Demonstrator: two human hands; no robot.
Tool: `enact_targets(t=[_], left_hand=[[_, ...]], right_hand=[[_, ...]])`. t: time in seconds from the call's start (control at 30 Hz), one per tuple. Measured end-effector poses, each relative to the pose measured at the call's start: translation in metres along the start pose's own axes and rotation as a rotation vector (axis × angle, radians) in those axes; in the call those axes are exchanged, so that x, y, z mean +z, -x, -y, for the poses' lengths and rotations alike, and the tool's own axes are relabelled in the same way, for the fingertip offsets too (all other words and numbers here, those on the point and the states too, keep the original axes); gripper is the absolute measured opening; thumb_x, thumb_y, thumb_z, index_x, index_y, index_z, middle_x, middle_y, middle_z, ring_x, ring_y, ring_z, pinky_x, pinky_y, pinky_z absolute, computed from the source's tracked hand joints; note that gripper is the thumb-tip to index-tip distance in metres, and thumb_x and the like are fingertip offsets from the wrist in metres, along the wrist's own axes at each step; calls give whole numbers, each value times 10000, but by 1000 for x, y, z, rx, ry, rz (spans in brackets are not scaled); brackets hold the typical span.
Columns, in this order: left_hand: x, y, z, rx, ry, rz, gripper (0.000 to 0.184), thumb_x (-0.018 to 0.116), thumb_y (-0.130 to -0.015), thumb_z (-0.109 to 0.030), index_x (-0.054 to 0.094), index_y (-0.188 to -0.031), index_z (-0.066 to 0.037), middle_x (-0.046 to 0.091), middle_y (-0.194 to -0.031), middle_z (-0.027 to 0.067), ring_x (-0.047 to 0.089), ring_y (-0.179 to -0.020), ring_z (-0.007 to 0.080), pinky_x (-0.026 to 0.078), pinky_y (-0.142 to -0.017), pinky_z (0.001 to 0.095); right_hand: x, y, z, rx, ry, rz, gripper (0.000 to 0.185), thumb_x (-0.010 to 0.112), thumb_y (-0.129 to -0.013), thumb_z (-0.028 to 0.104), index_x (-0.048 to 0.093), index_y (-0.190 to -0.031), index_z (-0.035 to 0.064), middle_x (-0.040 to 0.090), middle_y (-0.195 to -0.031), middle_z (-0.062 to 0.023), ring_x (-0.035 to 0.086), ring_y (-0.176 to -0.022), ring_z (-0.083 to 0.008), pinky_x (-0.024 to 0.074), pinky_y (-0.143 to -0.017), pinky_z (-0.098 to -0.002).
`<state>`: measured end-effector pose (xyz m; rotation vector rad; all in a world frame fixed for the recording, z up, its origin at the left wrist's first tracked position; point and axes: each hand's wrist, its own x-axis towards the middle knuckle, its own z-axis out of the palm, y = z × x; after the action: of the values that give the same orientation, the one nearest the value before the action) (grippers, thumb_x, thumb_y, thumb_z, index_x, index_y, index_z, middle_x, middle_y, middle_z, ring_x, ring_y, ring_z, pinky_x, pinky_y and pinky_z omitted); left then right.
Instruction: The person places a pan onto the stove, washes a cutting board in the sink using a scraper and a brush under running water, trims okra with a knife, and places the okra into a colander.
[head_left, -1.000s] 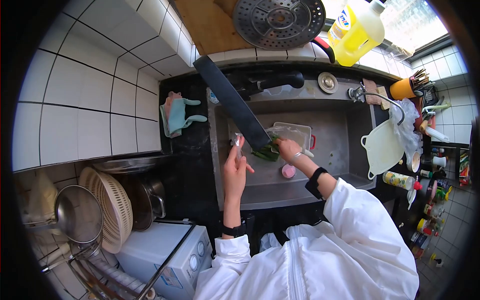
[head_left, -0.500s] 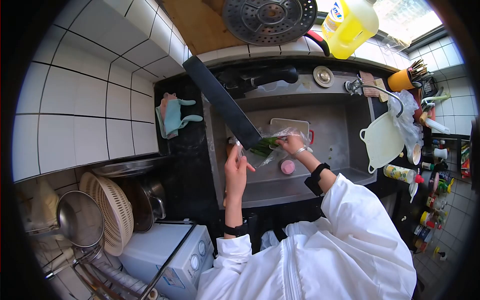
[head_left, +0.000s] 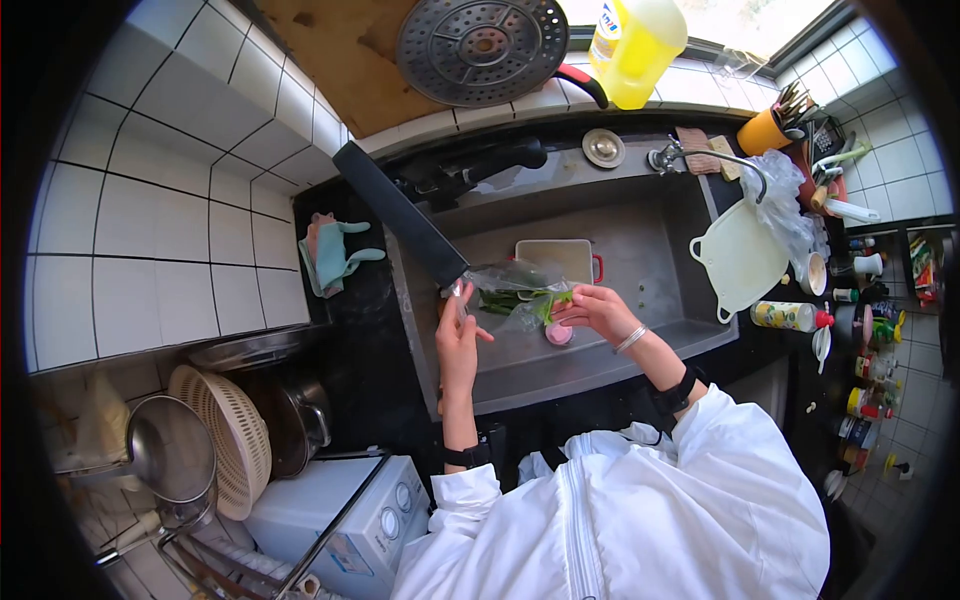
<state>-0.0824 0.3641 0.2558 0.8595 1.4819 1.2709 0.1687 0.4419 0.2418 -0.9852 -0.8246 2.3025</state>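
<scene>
A clear plastic bag (head_left: pixel 525 278) with green leafy vegetables (head_left: pixel 500 300) inside stretches between my hands over the sink (head_left: pixel 655 230). My left hand (head_left: pixel 460 345) grips the bag's left edge, near the lower end of a long dark bar (head_left: pixel 400 215). At the bag's right side my right hand (head_left: pixel 597 312) pinches the tips of some light green leaves, with thumb and fingers together. A round pink object (head_left: pixel 558 334) lies in the sink just below the bag. Behind the bag sits a white tray with a red handle (head_left: pixel 553 258).
Teal and pink gloves (head_left: pixel 330 255) lie left of the sink. A faucet (head_left: pixel 668 158) and a white cutting board (head_left: pixel 740 262) are at its right. A yellow bottle (head_left: pixel 635 50) and a perforated metal disc (head_left: pixel 485 45) stand behind. Lower left are a colander (head_left: pixel 230 440) and a strainer (head_left: pixel 172 450).
My right hand has moved away from my left, from over the vegetables to the bag's right side. More of the bag is spread out between my hands. The camera view has shifted.
</scene>
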Motion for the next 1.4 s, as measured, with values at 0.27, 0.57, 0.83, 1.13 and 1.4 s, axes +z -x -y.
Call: enact_targets(t=[0.27, 0.57, 0.83, 1.13, 1.4], left_hand=[[1, 5, 1, 14, 12, 21, 521, 366, -882, 49, 357, -1397, -30, 426, -1405, 129, 587, -668, 97, 509, -585, 233], [-4, 1, -7, 86, -54, -4, 501, 385, -886, 44, 393, -1380, -36, 425, -1415, 85, 552, -628, 86, 504, -571, 234], [-21, 9, -20, 69, -142, -68, 555, 394, -897, 39, 317, -1431, -86, 470, -1366, 113, 556, -645, 85, 490, -612, 223], [-39, 28, -34, 105, -297, -168, 579, 407, -884, 57, 313, -1434, -98, 459, -1389, 91, 522, -599, 67, 468, -566, 203], [-29, 32, -44, 15, -249, -105, 652, 414, -874, 57, 216, -1468, -126, 530, -1335, 46, 381, -523, 49, 404, -521, 186]], right_hand=[[-87, 25, 8, 598, 2056, -864, 606, 563, -853, 453, 480, -1275, 26, 617, -1140, -192, 626, -1011, -308, 491, -835, -378], [-2, -39, -22, 30, 1393, -491, 605, 662, -732, 520, 598, -1080, 30, 655, -988, -163, 637, -882, -316, 506, -756, -396], [-17, -76, -44, 73, 401, -337, 278, 573, -804, 156, 648, -1052, 56, 613, -665, -79, 627, -521, -209, 520, -525, -325], [34, -32, 58, 36, 627, -26, 735, 487, -827, -10, 231, -1471, 235, 521, -659, -9, 503, -532, -81, 511, -532, -252], [51, -14, 62, 100, 750, 24, 794, 448, -839, -16, 102, -1491, 276, 600, -727, -48, 535, -590, -80, 491, -562, -244]])
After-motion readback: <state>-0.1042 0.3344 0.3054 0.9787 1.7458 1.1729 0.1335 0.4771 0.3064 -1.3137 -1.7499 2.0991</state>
